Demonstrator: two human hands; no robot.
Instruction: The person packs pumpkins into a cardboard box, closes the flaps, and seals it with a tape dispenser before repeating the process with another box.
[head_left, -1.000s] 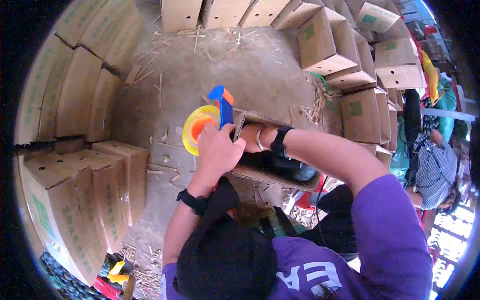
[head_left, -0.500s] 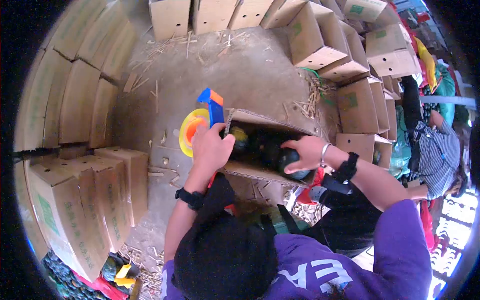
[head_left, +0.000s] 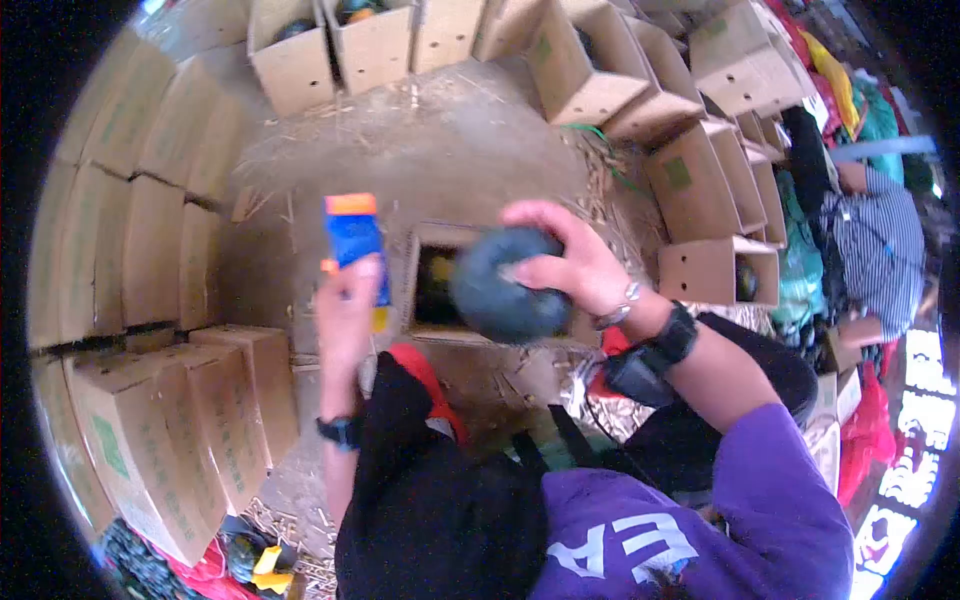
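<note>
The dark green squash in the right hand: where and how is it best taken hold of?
Probably around its broad side, coming from the person's right, as the right hand does, with fingers and thumb spread apart. The squash looks round and bulky, with no handle visible, so a wide grip should suit.

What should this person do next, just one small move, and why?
I'd probably lower the squash gently into the box. The right hand holds it over the open top, and a blurred yellowish shape already shows inside, so a careful placement seems wise. The left hand is taken up with the tape dispenser.
</note>
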